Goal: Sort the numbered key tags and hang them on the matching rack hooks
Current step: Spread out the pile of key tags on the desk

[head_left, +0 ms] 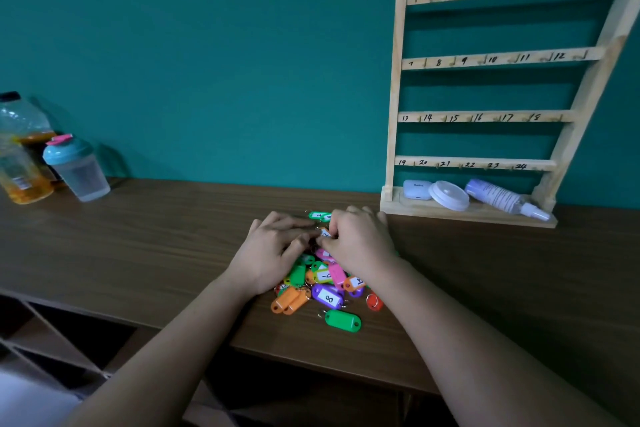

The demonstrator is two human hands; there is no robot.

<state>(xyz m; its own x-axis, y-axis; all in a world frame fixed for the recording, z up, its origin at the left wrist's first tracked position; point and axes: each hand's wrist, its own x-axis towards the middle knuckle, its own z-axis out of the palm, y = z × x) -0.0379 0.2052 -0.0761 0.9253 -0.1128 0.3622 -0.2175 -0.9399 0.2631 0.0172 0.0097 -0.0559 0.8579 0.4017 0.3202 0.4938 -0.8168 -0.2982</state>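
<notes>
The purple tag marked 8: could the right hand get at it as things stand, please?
Probably yes: the purple tag lies face up, uncovered, at the near side of the pile, just short of the right hand.

Dim indoor scene with a cool teal cast from the wall (207,45). Soft light falls from above: each slat of the wooden rack (396,97) throws a dark band on the wall just beneath it. The bottles (24,149) at the left cast faint shadows to their right. The table (138,236) has a dull sheen, and the coloured key tags (343,321) stand out brightly. Wide-angle distortion tilts and bends the rack near the right edge. Detail is soft throughout, and the lower left corner is a pale blur.
</notes>
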